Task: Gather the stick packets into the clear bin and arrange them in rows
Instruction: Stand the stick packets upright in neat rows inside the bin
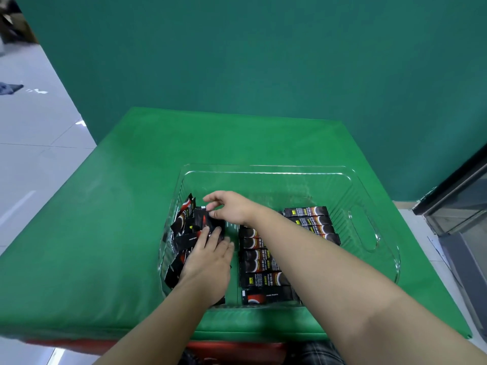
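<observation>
The clear bin (266, 172) sits on the green table. Inside it, a loose heap of black stick packets (184, 225) leans against the left wall. A tidy row of stick packets (259, 264) lies flat in the middle, and a second row (311, 219) lies further right, partly hidden by my right forearm. My left hand (209, 262) rests flat with straight fingers on the heap. My right hand (229, 206) reaches across the bin and pinches the top of one packet (204, 216) in the heap between thumb and fingers.
The green cloth-covered table (105, 219) stretches out to the left and behind the bin. A dark glass cabinet (458, 201) stands at the right. A green wall rises behind, and grey floor tiles (34, 143) lie to the left.
</observation>
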A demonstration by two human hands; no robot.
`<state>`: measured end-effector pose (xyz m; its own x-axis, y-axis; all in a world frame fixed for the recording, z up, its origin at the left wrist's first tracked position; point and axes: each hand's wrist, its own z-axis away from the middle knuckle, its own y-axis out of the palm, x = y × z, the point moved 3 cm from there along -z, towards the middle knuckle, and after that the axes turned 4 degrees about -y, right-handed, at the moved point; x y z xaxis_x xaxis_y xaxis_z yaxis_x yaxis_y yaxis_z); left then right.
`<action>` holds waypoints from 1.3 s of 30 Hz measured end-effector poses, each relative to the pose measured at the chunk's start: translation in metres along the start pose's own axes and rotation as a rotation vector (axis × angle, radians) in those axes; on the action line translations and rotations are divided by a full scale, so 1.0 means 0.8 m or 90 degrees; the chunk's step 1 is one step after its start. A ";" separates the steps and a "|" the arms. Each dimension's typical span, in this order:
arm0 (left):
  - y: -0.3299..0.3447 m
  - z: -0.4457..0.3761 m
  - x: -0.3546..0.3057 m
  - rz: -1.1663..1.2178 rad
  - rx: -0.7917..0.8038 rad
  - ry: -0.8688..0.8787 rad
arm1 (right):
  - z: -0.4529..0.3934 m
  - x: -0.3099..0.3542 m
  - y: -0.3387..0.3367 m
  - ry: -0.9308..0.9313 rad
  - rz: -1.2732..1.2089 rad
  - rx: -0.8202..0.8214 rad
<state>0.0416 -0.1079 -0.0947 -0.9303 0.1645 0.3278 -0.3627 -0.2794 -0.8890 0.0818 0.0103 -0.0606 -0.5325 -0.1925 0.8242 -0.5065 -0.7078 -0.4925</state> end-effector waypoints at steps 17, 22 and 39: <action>-0.001 0.003 0.000 0.026 0.011 -0.001 | 0.019 -0.004 -0.027 -0.054 0.031 -0.278; -0.001 0.004 0.001 0.045 0.019 -0.006 | 0.037 -0.020 -0.039 -0.050 -0.040 -0.267; -0.003 0.008 0.001 0.036 0.001 -0.002 | 0.106 -0.071 -0.066 0.064 -0.186 -0.355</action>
<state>0.0414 -0.1131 -0.0904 -0.9495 0.1459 0.2778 -0.3095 -0.2895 -0.9058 0.1959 0.0012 -0.0576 -0.3665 0.0390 0.9296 -0.9029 -0.2562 -0.3452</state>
